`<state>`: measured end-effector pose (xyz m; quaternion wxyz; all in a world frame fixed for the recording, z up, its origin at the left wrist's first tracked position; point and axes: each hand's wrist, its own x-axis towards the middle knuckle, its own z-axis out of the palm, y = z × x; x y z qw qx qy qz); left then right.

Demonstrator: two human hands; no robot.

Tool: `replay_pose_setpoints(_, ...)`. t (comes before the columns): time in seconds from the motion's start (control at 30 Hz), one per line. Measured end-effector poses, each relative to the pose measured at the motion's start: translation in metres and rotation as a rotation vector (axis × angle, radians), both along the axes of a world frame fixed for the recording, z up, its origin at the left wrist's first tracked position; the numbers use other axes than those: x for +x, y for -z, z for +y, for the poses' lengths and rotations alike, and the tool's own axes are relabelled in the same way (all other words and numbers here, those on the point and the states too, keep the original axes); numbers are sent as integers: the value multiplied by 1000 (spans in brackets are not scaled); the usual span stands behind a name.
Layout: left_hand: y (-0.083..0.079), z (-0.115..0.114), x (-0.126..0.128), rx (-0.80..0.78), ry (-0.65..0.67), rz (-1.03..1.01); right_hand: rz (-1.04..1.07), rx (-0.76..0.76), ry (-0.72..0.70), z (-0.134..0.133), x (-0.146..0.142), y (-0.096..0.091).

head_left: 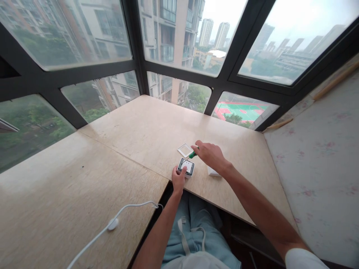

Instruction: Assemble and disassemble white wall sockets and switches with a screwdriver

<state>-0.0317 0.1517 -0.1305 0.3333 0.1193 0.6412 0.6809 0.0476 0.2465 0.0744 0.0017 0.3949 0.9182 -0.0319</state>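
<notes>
White square plastic socket unit [189, 164]: probably light and stiff

It is at the near edge of the beige, glossy tabletop [140, 130]. The left hand [178, 181] clasps its side; the right hand [210, 153] grips a green-handled screwdriver [193, 154]. Outer walls should be safest to hold.

Green-handled screwdriver [192, 154], white socket [188, 164] with dark grey edging, white frame [181, 152], mottled beige table [117, 186], white cable [92, 240], light blue trousers [193, 211] with off-white drawstring [182, 237], whitish wallpaper [322, 179] with pink floral pattern, charcoal window bars [137, 56], green court [252, 111] bordered pinkish-red, white sleeve [303, 259]
</notes>
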Motion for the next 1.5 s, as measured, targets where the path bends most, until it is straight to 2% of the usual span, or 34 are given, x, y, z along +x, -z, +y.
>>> replay_pose_setpoints(0.1,1,0,0,3,13,8,166,-147,-348,10,7,1)
replay_pose_setpoints(0.17,1,0,-1,3,21,15,233,-231,-467,14,8,3)
replay_pose_setpoints(0.23,2,-1,-2,-2,27,15,230,-226,-384,15,6,4)
replay_pose_setpoints(0.33,2,-1,-3,-9,36,10,75,-103,-94,13,-2,3)
replay_pose_setpoints(0.4,2,-1,-4,-6,39,6,-5,-58,11,14,-3,1)
replay_pose_setpoints(0.43,2,-1,-4,-3,42,1,1,-66,-19,15,-1,0)
replay_pose_setpoints(0.57,1,-2,-4,9,59,-18,181,-239,-414,18,7,-1)
replay_pose_setpoints(0.6,1,-2,-4,10,63,-17,210,-267,-462,18,7,-1)
replay_pose_setpoints(0.67,1,-3,-4,12,69,-14,206,-250,-396,15,4,-1)
replay_pose_setpoints(0.77,0,-3,-4,15,73,-12,56,-122,-125,12,-5,-2)
replay_pose_setpoints(0.83,0,-3,-4,13,72,-20,-29,-58,-11,13,-8,-3)
replay_pose_setpoints(0.9,-1,-3,-4,9,70,-30,-1,-73,-99,17,-5,-3)
replay_pose_setpoints(1.0,-3,-3,-3,11,64,-28,156,-182,-411,24,2,-1)
replay_pose_setpoints(1.03,-4,-3,-2,13,63,-26,193,-205,-463,25,4,0)
replay_pose_setpoints(1.1,-4,-3,-2,15,61,-31,194,-204,-395,25,3,1)
replay_pose_setpoints(1.2,-4,-3,-2,10,63,-44,29,-136,-104,23,-3,1)
replay_pose_setpoints(1.27,-3,-3,-3,8,63,-45,-60,-94,10,23,-4,-1)
replay_pose_setpoints(1.33,-4,-3,-3,2,65,-50,-20,-107,-80,25,0,-2)
replay_pose_setpoints(1.43,-7,-2,-2,-5,84,-66,182,-241,-414,29,9,0)
replay_pose_setpoints(1.47,-8,-2,-2,-4,89,-69,239,-277,-483,30,11,1)
replay_pose_setpoints(1.5,-9,-2,-2,-1,90,-67,275,-289,-495,30,12,3)
